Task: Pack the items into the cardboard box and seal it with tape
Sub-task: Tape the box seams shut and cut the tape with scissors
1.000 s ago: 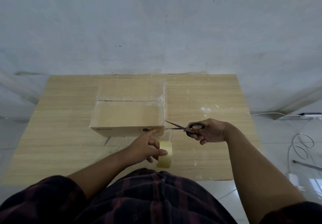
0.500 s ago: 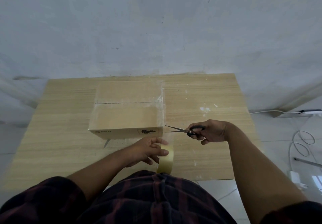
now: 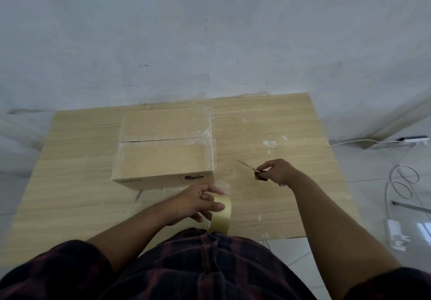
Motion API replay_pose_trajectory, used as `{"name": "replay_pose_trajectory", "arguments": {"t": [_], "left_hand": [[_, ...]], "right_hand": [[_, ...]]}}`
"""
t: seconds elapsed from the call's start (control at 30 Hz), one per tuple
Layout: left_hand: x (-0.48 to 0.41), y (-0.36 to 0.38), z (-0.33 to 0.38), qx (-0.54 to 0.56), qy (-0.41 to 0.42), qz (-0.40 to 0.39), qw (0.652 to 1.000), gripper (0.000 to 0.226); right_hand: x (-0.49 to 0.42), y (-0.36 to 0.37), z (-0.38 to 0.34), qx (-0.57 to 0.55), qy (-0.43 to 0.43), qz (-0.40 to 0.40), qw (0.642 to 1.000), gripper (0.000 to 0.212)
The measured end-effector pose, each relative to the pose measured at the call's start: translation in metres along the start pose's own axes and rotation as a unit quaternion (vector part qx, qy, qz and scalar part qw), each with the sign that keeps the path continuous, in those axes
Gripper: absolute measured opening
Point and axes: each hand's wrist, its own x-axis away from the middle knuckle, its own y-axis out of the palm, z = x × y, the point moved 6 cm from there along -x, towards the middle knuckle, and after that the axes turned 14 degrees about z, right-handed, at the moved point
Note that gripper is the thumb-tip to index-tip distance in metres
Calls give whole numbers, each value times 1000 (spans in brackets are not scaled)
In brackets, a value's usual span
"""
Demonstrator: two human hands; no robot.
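I am standing at a pale wooden table (image 3: 268, 124) set against a grey wall. The cardboard box (image 3: 163, 157) is sitting on it left of centre, its flaps folded down, with glossy clear tape lying across the top and down the right edge. No loose items are showing on the table, so I am judging the packing done and the sealing well along, though the dark centre seam is showing under the film and I cannot tell how firmly it is held. Pressing down the tape end at the near right corner looks to be what is left.

My left hand (image 3: 198, 204) is hovering just in front of the box, its fingers (image 3: 218, 206) grasping the tape roll (image 3: 221, 213) on edge. My right hand (image 3: 277, 171) is off to the right, fingers clenched round the handles of the scissors (image 3: 247, 165), whose blades are pointing back toward the box and looking nearly closed.

Half a second ago the blades were reaching the tape strip at the box corner. Now they are drawn away to the right and the roll is sitting nearer my body, so the strip seems cut.
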Motion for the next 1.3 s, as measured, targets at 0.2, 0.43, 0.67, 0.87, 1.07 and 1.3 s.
{"name": "replay_pose_trajectory", "arguments": {"t": [0.2,0.43,0.67,0.87,1.07,1.3], "left_hand": [[2,0,1,-5,7,2,1000,44],[4,-5,4,21,17,-1,1000,38],[7,-26,34,113,65,11,991,53],[6,-72,77,253,140,108,951,69],[-3,-101,85,305,171,196,916,50],[-19,-111,72,253,189,209,926,55]], "right_hand": [[0,34,4,122,-35,86,988,40],[2,66,-5,286,-54,56,955,26],[15,59,-40,95,-52,143,984,24],[45,87,-79,-335,96,-5,937,39],[65,111,-99,-467,154,-96,865,34],[66,125,-95,-526,189,-121,820,15]]}}
